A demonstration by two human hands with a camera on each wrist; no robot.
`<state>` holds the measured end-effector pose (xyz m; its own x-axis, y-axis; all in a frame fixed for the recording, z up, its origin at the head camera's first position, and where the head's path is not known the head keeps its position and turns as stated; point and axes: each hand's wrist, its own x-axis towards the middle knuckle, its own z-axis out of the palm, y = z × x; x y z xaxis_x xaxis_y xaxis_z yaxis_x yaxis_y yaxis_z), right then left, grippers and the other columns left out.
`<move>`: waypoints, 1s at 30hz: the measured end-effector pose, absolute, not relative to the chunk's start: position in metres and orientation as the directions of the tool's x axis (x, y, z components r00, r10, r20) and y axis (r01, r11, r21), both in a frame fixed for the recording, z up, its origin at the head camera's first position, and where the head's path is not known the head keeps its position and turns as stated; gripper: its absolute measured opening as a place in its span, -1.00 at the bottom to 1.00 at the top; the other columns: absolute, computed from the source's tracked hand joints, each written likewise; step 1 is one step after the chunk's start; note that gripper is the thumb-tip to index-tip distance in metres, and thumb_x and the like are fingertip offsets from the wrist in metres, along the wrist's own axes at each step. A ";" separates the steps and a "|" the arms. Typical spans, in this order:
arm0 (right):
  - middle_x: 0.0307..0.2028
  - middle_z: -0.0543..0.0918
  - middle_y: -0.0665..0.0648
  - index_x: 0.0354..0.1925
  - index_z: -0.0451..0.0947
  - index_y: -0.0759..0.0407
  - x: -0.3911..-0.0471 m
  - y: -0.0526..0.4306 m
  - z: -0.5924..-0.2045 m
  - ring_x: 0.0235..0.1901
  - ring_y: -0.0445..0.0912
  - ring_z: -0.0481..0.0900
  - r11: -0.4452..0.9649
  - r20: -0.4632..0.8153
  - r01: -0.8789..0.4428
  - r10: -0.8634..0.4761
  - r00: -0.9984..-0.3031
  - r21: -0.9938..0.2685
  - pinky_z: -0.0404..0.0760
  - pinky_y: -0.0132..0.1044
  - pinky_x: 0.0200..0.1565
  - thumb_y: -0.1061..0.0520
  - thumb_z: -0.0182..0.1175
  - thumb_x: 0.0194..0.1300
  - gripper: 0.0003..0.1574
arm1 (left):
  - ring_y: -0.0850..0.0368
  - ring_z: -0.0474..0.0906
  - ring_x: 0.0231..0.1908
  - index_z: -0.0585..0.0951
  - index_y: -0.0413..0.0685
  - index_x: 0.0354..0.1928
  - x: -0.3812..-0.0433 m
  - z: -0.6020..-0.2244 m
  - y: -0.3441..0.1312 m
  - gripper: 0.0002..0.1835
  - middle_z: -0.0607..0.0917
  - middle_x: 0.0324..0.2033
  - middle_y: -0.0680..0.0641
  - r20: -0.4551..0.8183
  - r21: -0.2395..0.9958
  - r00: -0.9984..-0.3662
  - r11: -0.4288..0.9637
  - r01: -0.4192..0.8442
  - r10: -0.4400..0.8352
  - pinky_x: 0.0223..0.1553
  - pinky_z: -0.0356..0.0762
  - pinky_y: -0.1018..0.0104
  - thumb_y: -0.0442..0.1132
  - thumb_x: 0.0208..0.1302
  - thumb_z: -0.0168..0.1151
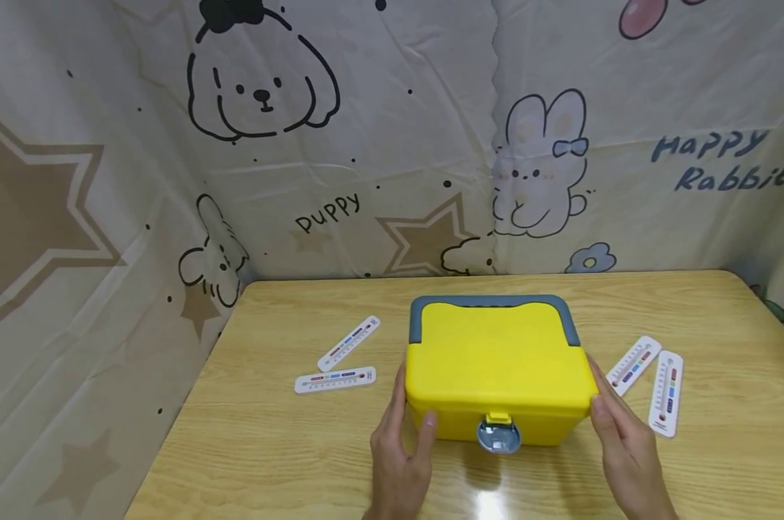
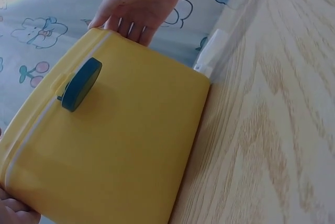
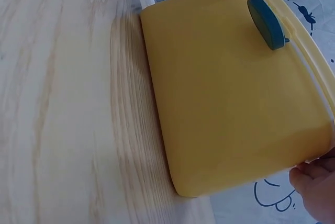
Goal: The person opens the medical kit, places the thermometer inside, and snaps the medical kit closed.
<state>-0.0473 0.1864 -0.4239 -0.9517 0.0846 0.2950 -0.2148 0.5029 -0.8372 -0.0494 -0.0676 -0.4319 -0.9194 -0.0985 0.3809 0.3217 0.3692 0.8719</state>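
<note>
A yellow storage box (image 1: 496,361) with a grey handle (image 1: 489,300) folded flat round its lid sits on the wooden table. Its lid is down, and a round grey-blue latch (image 1: 498,436) sticks out at the front. My left hand (image 1: 401,458) holds the box's left side, thumb at the front corner and fingers along the side. On the opposite side my right hand (image 1: 629,444) grips near the lid's edge, its thumb by the front right corner. Both wrist views show the yellow front wall (image 2: 125,124) and hands at the two ends of the box; the inside is hidden.
Left of the box lie two white thermometer strips, one slanted (image 1: 349,344) and one nearly level (image 1: 335,380). Two similar strips lie on the right, one slanted (image 1: 635,363) and one more upright (image 1: 666,393). A printed cloth (image 1: 392,144) hangs behind the wooden table (image 1: 255,433).
</note>
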 end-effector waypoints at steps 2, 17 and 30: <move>0.46 0.14 0.02 0.47 0.07 -0.11 -0.046 0.186 -0.422 0.35 -0.43 0.10 0.503 0.272 -0.189 0.097 -0.957 -0.843 0.22 -0.75 0.12 0.06 -0.29 0.59 -0.45 | -0.01 0.22 0.35 0.12 -0.17 0.47 -0.049 -0.432 -0.067 -0.34 0.26 0.38 -0.16 0.393 0.865 -0.914 0.376 0.331 -0.102 0.32 0.19 0.07 -0.22 0.42 0.08; 0.41 0.25 -0.02 0.43 0.21 0.00 -0.042 0.182 -0.409 0.30 -0.41 0.23 0.474 0.325 -0.223 0.145 -0.934 -0.852 0.31 -0.71 0.09 0.14 -0.24 0.57 -0.47 | -0.10 0.28 0.32 0.12 -0.22 0.46 -0.048 -0.421 -0.069 -0.30 0.30 0.35 -0.27 0.538 0.771 -0.839 0.448 0.453 -0.078 0.25 0.31 0.06 -0.31 0.34 0.15; 0.41 0.26 0.05 0.45 0.15 0.01 -0.046 0.184 -0.390 0.32 -0.32 0.27 0.459 0.347 -0.262 0.111 -0.931 -0.849 0.32 -0.65 0.14 0.14 -0.41 0.59 -0.44 | -0.12 0.35 0.28 0.14 -0.27 0.44 -0.059 -0.403 -0.074 -0.29 0.33 0.34 -0.23 0.664 0.689 -0.748 0.412 0.596 -0.029 0.21 0.39 0.14 -0.38 0.28 0.15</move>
